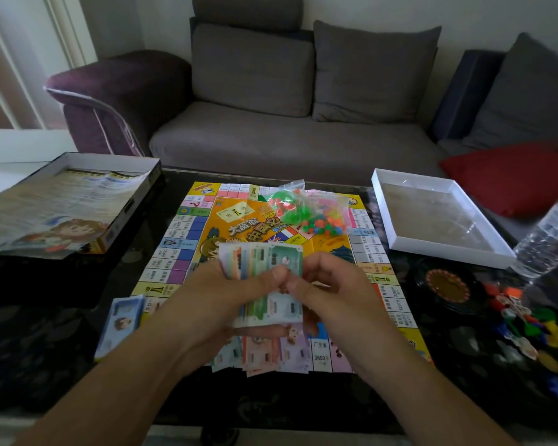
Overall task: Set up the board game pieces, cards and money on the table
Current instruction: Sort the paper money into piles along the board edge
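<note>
Head view. Both hands meet above the near half of the game board (pixel 207 239), which lies flat on the dark counter (pixel 62 333). The left hand (pixel 226 294) grips a fanned stack of paper money (pixel 264 262), thumb curled over its face; the right hand (pixel 332 291) pinches the stack's near edge with curled fingers (pixel 306 284). The notes look thin, light, limp and apt to slide, so holding them by the short edges with a thumb on top should keep them together. More notes (pixel 271 352) lie at 6 o'clock, a card deck (pixel 123 320) at 8 o'clock, and a bag of plastic pieces (pixel 303 210) at 12 o'clock.
</note>
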Tool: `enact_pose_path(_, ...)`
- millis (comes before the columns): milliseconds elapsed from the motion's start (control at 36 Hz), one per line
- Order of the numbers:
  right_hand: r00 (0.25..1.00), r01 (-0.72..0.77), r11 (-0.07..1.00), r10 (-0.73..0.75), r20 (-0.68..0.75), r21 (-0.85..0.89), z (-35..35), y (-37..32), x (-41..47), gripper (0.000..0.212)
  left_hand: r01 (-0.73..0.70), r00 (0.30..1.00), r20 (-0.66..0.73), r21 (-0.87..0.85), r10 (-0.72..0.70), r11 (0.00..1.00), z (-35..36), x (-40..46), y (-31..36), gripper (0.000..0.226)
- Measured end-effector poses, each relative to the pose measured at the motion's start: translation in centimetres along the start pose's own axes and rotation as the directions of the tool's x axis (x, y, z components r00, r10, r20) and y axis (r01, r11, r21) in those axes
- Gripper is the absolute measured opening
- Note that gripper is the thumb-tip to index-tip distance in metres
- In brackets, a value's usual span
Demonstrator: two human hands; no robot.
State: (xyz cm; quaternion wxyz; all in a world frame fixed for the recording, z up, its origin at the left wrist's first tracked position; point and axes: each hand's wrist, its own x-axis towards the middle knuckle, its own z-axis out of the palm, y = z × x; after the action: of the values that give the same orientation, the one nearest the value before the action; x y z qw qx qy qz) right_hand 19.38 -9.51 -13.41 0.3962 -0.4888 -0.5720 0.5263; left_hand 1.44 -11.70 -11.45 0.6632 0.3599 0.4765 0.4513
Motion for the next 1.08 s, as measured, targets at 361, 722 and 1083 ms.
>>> enact_pose_path(361, 0.989, -0.092, 0.994, 0.085, -0.119, -0.059, -0.9, 0.7, 0.7, 0.008, -0.063, 0.948, -0.309, 0.041, 0.073, 0.997, -3.2, 0.2, 2.4, 0.018)
enact_pose_path(722, 0.997, 0.036, 0.847, 0.006, 0.079, -0.530, 8.2, 4.3, 0.2, 0.026, -0.097, 0.948, -0.303, 0.029, 0.101, 0.995, -4.0, 0.0, 2.5, 0.018)
enact_pose_path(1083, 1.000, -0.013, 0.977, 0.018, 0.021, -0.212, 4.3, 1.2, 0.9, 0.027, -0.050, 0.984, -0.169, 0.023, 0.054, 0.998, -3.8, -0.1, 2.4, 0.026)
